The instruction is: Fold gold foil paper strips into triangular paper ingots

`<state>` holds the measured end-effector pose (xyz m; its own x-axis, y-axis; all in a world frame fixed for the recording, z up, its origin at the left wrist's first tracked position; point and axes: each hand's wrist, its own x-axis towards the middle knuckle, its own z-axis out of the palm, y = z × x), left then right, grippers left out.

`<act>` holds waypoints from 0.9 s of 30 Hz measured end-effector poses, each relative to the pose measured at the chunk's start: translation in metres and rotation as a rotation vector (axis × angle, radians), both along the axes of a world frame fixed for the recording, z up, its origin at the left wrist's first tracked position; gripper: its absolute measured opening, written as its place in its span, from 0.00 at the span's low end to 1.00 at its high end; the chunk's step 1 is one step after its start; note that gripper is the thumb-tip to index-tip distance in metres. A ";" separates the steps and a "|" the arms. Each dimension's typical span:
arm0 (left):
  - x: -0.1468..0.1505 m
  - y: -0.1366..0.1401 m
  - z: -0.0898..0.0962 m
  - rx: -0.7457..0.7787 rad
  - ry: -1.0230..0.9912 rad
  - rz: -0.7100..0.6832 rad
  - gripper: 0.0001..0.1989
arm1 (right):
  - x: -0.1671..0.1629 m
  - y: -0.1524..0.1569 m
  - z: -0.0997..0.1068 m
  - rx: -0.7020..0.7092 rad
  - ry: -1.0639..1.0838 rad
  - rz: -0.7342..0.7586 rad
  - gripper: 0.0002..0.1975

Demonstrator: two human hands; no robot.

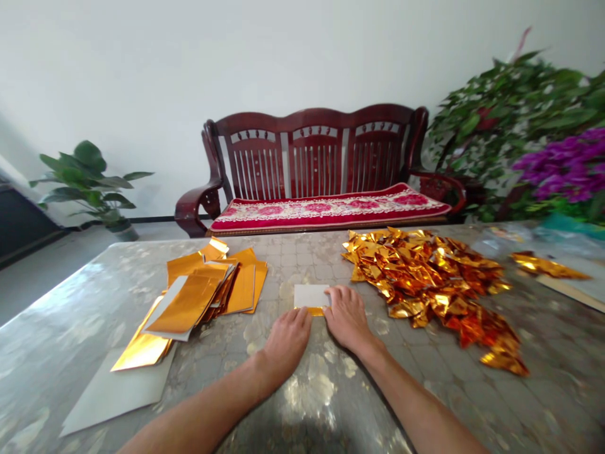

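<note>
A small sheet of gold foil paper [309, 295] lies on the table in front of me, pale side up. Its near edge is turned over into a narrow gold strip. My left hand [287, 337] is closed, with its fingertips at the left end of that strip. On the right edge of the sheet, the fingers of my right hand [348, 317] are bent and grip the paper; its thumb is near the strip. To the left is a loose stack of flat gold foil sheets [189, 302]. A heap of folded gold foil pieces [416, 268] spreads out at the right.
The patterned table [293, 252] has a pale flat sheet [123, 391] under the stack. One folded foil piece [551, 266] and clear plastic [505, 238] are at the far right. Behind stand a wooden bench [316, 157], a potted plant [89, 183] and purple flowers [564, 165].
</note>
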<state>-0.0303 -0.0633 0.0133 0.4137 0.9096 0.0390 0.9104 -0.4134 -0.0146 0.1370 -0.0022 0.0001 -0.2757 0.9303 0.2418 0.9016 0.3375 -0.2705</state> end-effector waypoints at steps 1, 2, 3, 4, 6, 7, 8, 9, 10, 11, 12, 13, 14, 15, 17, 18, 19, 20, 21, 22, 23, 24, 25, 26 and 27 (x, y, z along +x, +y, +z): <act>0.000 -0.002 -0.002 0.018 0.004 0.009 0.15 | 0.003 0.001 0.000 -0.005 -0.004 -0.002 0.16; -0.001 -0.004 -0.005 0.035 0.009 0.021 0.17 | 0.005 0.002 0.000 -0.008 -0.008 -0.002 0.16; -0.001 -0.007 -0.007 0.053 0.014 0.034 0.18 | 0.007 0.003 0.000 -0.010 -0.011 0.000 0.15; -0.001 -0.009 -0.010 0.071 0.016 0.046 0.20 | 0.009 0.003 0.000 -0.009 -0.013 0.005 0.15; -0.002 -0.014 -0.014 0.101 0.012 0.059 0.21 | 0.012 0.004 -0.001 0.004 -0.013 0.027 0.14; -0.002 -0.015 -0.016 0.111 0.005 0.064 0.21 | 0.013 0.004 -0.001 0.018 -0.011 0.045 0.14; -0.002 -0.017 -0.016 0.119 -0.003 0.067 0.21 | 0.014 0.003 -0.001 0.034 -0.008 0.073 0.13; -0.003 -0.017 -0.016 0.124 -0.013 0.069 0.20 | 0.015 0.003 0.000 0.050 -0.006 0.110 0.12; -0.004 -0.017 -0.016 0.127 -0.024 0.070 0.19 | 0.015 0.002 0.001 0.066 -0.007 0.151 0.11; -0.005 -0.016 -0.015 0.129 -0.038 0.072 0.18 | 0.015 0.000 0.003 0.079 -0.011 0.192 0.10; -0.006 -0.014 -0.014 0.130 -0.058 0.077 0.18 | 0.016 -0.001 0.005 0.092 -0.019 0.228 0.09; -0.008 -0.012 -0.013 0.130 -0.081 0.087 0.17 | 0.015 -0.003 0.008 0.101 -0.031 0.255 0.09; -0.009 -0.009 -0.012 0.130 -0.106 0.104 0.16 | 0.014 -0.005 0.010 0.109 -0.043 0.272 0.08; -0.011 -0.005 -0.011 0.129 -0.130 0.127 0.16 | 0.013 -0.007 0.012 0.115 -0.055 0.284 0.08; -0.014 0.002 -0.009 0.122 -0.170 0.180 0.15 | 0.009 -0.012 0.014 0.118 -0.075 0.318 0.08; -0.015 0.006 -0.009 0.114 -0.187 0.201 0.15 | 0.007 -0.014 0.014 0.114 -0.079 0.350 0.08; -0.016 0.010 -0.008 0.100 -0.204 0.219 0.15 | 0.004 -0.016 0.014 0.110 -0.077 0.393 0.08; -0.017 0.015 -0.008 0.082 -0.222 0.232 0.15 | 0.002 -0.018 0.014 0.104 -0.069 0.446 0.09; -0.019 0.019 -0.008 0.059 -0.242 0.236 0.15 | -0.001 -0.019 0.013 0.098 -0.053 0.499 0.10; -0.021 0.023 -0.007 0.033 -0.264 0.230 0.15 | -0.002 -0.018 0.012 0.092 -0.030 0.534 0.11; -0.023 0.027 -0.007 0.005 -0.287 0.214 0.15 | -0.003 -0.017 0.011 0.089 -0.001 0.542 0.12; -0.026 0.031 -0.006 -0.023 -0.310 0.188 0.15 | -0.002 -0.015 0.010 0.093 0.030 0.520 0.14; -0.029 0.035 -0.005 -0.050 -0.333 0.152 0.15 | -0.002 -0.013 0.009 0.099 0.059 0.478 0.15; -0.033 0.038 -0.005 -0.076 -0.355 0.118 0.16 | 0.000 -0.010 0.009 0.106 0.083 0.428 0.16; -0.036 0.042 -0.004 -0.098 -0.375 0.086 0.16 | 0.002 -0.007 0.008 0.111 0.099 0.385 0.17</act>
